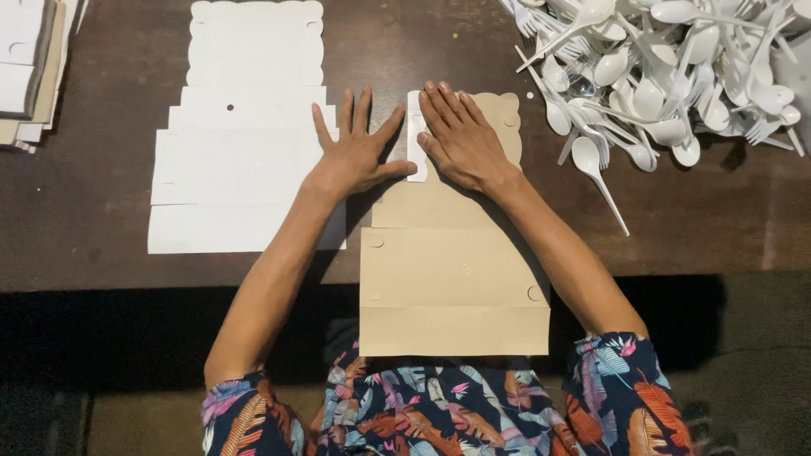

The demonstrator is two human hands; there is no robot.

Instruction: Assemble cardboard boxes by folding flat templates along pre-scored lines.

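Folding step: white side flap [416, 135] pressed flat on brown box blank [454, 287] near table [84, 211] front edge by L hand [359, 152] & R hand [460, 139], both open-palmed; firm creasing needed next.

Dim warm overhead light, sharp focus, deep shadow below table edge

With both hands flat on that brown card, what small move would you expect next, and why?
Probably the right hand slides along the folded white edge strip to crease it, while the left hand steadies beside it; the brown card blank otherwise lies flat.
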